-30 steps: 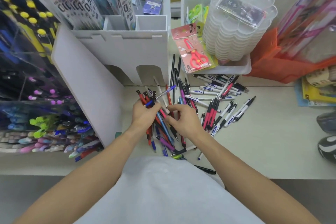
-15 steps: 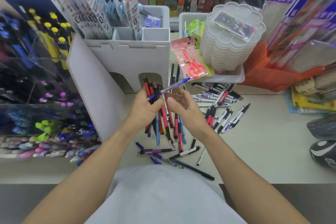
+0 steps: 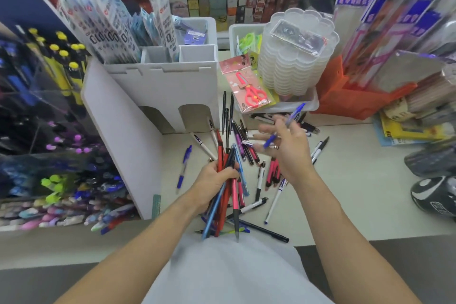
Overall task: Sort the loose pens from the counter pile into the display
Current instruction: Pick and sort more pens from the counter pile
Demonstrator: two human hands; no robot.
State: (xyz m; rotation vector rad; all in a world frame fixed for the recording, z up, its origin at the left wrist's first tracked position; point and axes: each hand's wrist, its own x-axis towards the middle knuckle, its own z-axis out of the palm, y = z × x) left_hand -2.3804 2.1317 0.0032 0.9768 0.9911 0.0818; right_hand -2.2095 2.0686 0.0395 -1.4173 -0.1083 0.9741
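Right hand (image 3: 287,153) had swung away, fingers (image 3: 265,128) spread, loosely holding one blue plastic pen (image 3: 294,115); left hand (image 3: 213,181) gripped the mixed-colour pen bunch (image 3: 228,195).

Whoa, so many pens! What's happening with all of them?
A person is sorting pens at a shop counter. The left hand grips a bundle of pens, red, blue and pink ones. The right hand holds a single blue pen lifted above the pile of loose pens on the counter. The pen display stands to the left.
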